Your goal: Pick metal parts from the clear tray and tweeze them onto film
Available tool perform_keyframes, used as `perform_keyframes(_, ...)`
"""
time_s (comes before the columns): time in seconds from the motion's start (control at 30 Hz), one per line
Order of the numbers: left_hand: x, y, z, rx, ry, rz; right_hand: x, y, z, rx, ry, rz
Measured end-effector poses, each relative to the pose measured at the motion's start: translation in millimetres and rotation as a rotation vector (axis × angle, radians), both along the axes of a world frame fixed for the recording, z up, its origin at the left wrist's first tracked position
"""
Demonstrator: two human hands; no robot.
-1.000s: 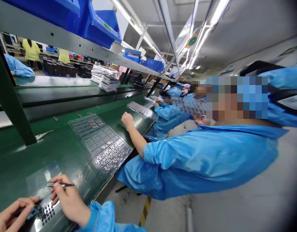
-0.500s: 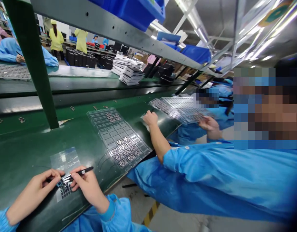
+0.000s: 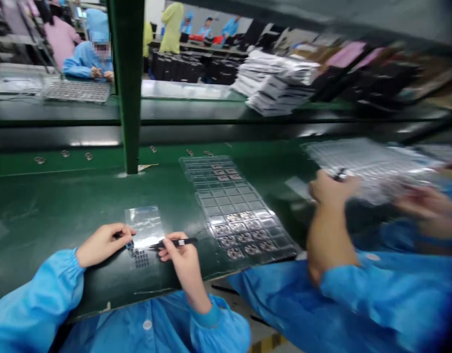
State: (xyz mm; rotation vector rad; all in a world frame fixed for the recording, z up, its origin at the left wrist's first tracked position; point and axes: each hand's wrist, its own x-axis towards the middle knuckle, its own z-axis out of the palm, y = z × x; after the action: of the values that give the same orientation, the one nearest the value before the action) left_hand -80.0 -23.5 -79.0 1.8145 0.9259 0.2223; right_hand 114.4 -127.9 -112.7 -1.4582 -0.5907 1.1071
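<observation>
My left hand (image 3: 105, 244) is closed in a pinch on a small dark circuit board (image 3: 130, 246), part of it hidden by the fingers. In my right hand (image 3: 181, 252) are black tweezers (image 3: 187, 241), held like a pen with the tips pointing left toward the board. Beneath both hands lies a clear plastic sheet (image 3: 143, 218) with rows of small dark square pieces (image 3: 141, 259) at its near end. Right of my hands is a clear compartment tray (image 3: 229, 201), with several small boards (image 3: 244, 237) in its near pockets and a few at the far end.
A co-worker's hand (image 3: 331, 189) is at the right, beside a blurred stack of clear trays (image 3: 369, 162). A green post (image 3: 132, 88) rises from the bench (image 3: 64, 206). Several small parts (image 3: 89, 156) lie along the ledge, and a white stack (image 3: 277, 81) stands behind it.
The view has swung to the right and down, so more of the bench's far side shows. My right hand with the tweezers is slightly farther from my left. The co-worker's hand has reached toward the trays.
</observation>
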Motion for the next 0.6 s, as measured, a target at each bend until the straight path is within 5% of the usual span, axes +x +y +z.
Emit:
perform_keyframes(0.3, -3.4, -6.1, 2.2, 0.105, -0.043, -0.272, -9.5, -5.9, -1.1, 0.012, -0.151, 0.085)
perform_keyframes(0.6, 1.5, -11.5, 6.7, 0.117, 0.006, -0.326, -8.4, -6.8, -7.0, -0.015, -0.329, 0.125)
